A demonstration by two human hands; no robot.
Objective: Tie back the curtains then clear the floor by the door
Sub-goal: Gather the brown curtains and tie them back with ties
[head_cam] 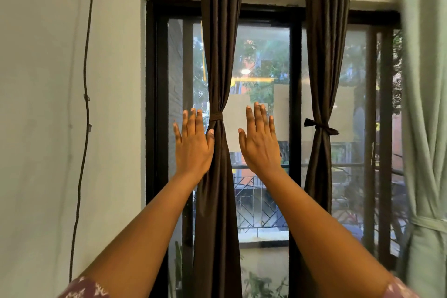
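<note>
Two dark brown curtains hang in front of a black-framed glass door, both running straight up and down, top of frame to bottom. The left curtain sits just left of centre, gathered to a narrow waist by a brown tie about mid-height, then flaring out again below. The right curtain hangs w/ the same vertical line, cinched a bit lower by its own tie, knot ends sticking out sideways to left & right.

Both arms reach up and fwd from the bottom corners, backs of hands toward the camera, fingers pointing up. The left hand is beside the left curtain's left edge, fingers straight and close together, thumb tip touching the fabric just under the tie. The right hand is held up to the right of that curtain, apart from it, fingers straight and slightly spread, holding nothing.

A pale green curtain hangs at the far right edge, also tied lower down. A dark cable runs down the white wall at left. Patterned purple sleeves show at the bottom corners.
</note>
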